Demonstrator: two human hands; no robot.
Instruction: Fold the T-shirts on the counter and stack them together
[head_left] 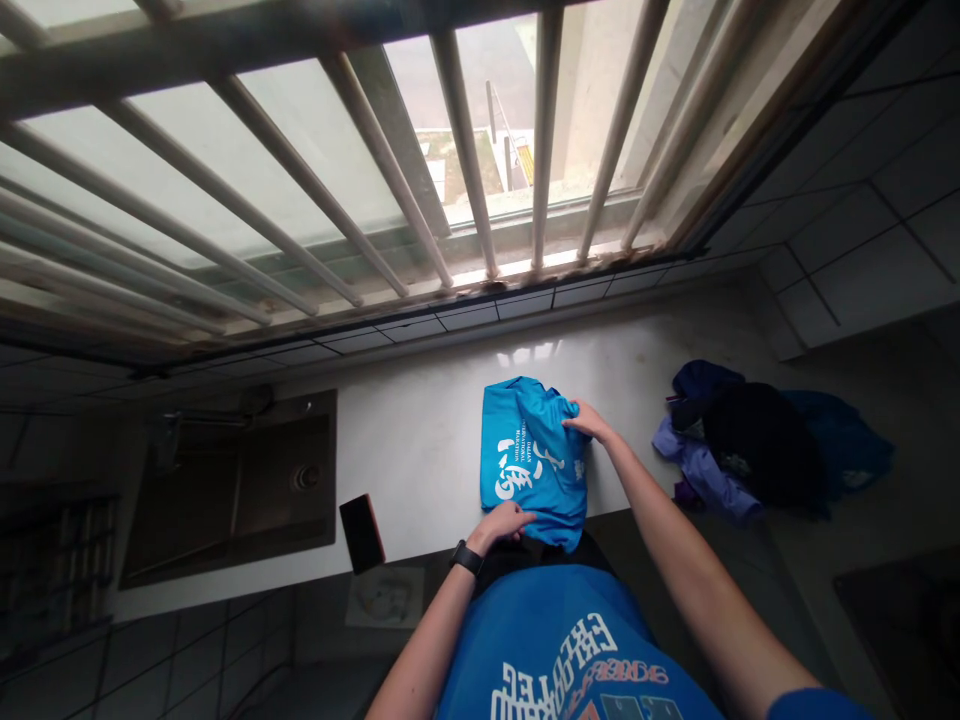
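A bright blue T-shirt [499,450] with white lettering lies partly folded on the pale counter, its left side fairly straight and its right side rumpled. At the near left corner of the cloth, my left hand [504,522] is closed on the edge, a dark watch on its wrist. My right hand [589,420] pinches the far right part of the shirt, thumb and fingers on the fabric. The near end of the shirt hangs slightly over the counter's front edge.
A pile of dark, purple and blue clothes [765,440] sits to the right. On the left are a sink [225,500] with a tap and a dark phone [362,533] by the counter's front edge. A barred window [450,150] rises behind the counter [420,420].
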